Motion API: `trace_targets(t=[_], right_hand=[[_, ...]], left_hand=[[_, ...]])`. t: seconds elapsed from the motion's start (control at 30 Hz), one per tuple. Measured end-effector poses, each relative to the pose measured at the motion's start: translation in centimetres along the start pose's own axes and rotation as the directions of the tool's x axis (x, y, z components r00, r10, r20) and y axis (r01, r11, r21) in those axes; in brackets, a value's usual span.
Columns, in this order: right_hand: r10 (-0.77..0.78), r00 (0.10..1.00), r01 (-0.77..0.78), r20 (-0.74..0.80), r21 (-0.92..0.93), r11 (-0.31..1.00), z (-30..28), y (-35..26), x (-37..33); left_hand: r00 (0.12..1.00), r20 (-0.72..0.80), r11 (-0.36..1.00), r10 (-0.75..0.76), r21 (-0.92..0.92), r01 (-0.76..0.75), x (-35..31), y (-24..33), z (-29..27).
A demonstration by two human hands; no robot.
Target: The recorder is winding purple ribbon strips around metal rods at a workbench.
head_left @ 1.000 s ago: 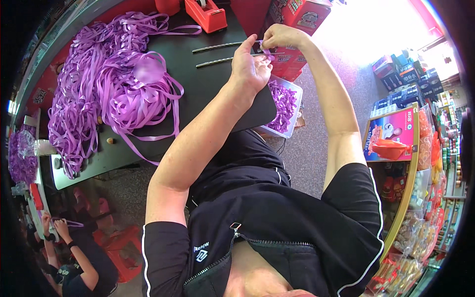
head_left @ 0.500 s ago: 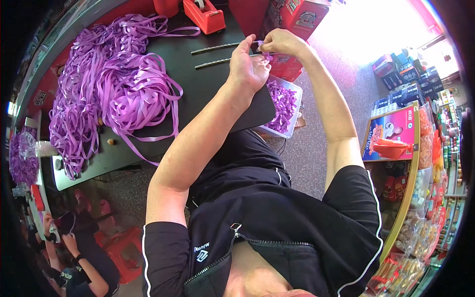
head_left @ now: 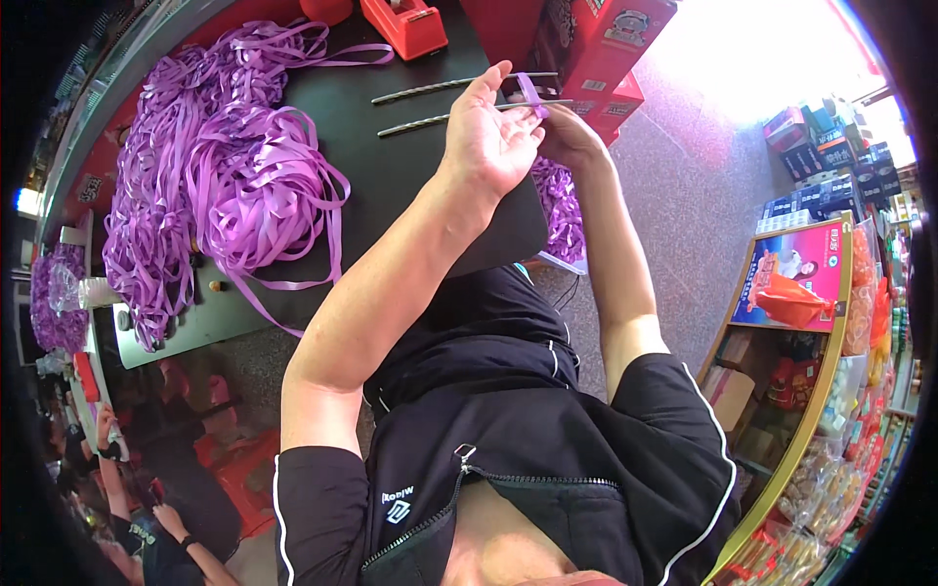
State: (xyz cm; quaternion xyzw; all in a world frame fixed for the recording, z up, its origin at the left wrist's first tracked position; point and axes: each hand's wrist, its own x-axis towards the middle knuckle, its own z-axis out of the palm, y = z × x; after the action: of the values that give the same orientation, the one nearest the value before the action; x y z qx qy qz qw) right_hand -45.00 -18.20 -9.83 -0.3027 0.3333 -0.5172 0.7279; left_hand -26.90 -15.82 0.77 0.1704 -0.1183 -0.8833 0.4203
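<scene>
Two thin, twisted metal rods point(head_left: 415, 126) lie side by side over the dark table's right end. A strip of purple ribbon point(head_left: 529, 90) spans both rods near their right ends. My left hand point(head_left: 491, 140) is palm up across the rods and hides their middle. Its thumb stretches away over the far rod, apart from the fingers, whose tips are beside the ribbon. My right hand point(head_left: 572, 139) is just beyond the near rod, closed at the ribbon's lower end; its fingertips are partly hidden. Left of my hands, a large tangled heap of purple ribbon point(head_left: 264, 186) covers the table.
An orange-red tape dispenser point(head_left: 415, 29) stands at the table's far edge. Beneath the right end of the dark table point(head_left: 391, 181), a bin point(head_left: 565, 262) holds purple ribbon pieces. Red boxes point(head_left: 611, 49) are stacked beyond. Another person's arms point(head_left: 176, 527) show at lower left; packaged goods point(head_left: 850, 322) line the right.
My right hand has come down from above the far rod to below the near rod, drawing the ribbon across both. The left hand stays over the rods. The view has shifted slightly.
</scene>
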Motion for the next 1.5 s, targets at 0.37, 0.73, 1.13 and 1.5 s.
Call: trace_targets(t=[0.37,0.73,1.13,1.5], right_hand=[[-0.212,0.916,0.036,0.340,0.457,0.889,-0.1,2.4,2.7],[-0.031,0.970,-0.042,0.243,0.288,0.957,-0.1,-1.4,1.2],[0.025,0.989,-0.076,-0.144,-0.362,0.929,3.4,-7.2,-2.7],[-0.342,0.862,-0.049,-0.374,-0.732,0.679,3.1,-8.4,-3.9]], left_hand=[[0.998,0.056,0.999,-0.008,-0.034,0.010,0.1,0.0,-0.1],[0.997,0.069,0.999,-0.023,-0.039,0.025,0.0,0.2,-0.3],[0.999,0.041,0.998,-0.033,-0.044,0.035,-0.1,0.2,-0.1],[0.998,0.058,0.997,-0.038,-0.064,0.042,0.1,0.3,-0.3]])
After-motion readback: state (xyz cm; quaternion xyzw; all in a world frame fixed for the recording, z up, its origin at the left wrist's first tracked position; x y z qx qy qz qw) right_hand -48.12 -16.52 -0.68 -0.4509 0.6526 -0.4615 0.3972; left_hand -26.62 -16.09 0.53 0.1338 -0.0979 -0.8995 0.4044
